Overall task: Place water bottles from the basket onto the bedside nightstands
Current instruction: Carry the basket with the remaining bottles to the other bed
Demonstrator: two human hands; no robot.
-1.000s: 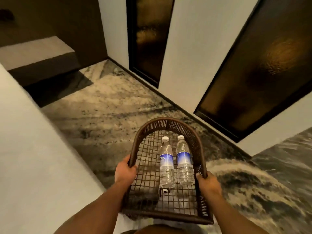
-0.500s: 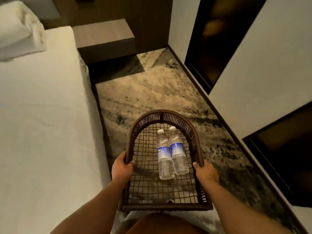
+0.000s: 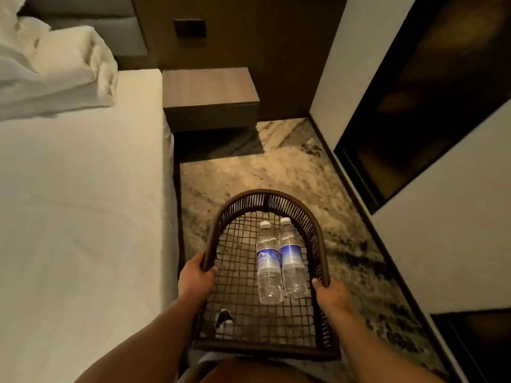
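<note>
I carry a dark brown woven basket [image 3: 265, 199] with an open mesh floor in front of my body. My left hand [image 3: 195, 280] grips its left rim and my right hand [image 3: 330, 295] grips its right rim. Two clear water bottles lie side by side in it, caps pointing away from me: the left bottle [image 3: 267, 265] and the right bottle [image 3: 292, 261], both with blue labels. A dark wooden nightstand [image 3: 207, 89] with a bare top stands ahead, between the bed and the wall corner.
A white bed [image 3: 83, 203] with a pillow [image 3: 55, 70] fills the left side. A white wall [image 3: 456, 217] with dark glass panels [image 3: 420, 87] runs along the right. Patterned carpet [image 3: 262, 172] forms a narrow aisle between them up to the nightstand.
The view has swung left and moved forward along the aisle. The nightstand and pillow now appear nearer and more central. Both hands keep their grip on the basket, and the bottles have barely shifted.
</note>
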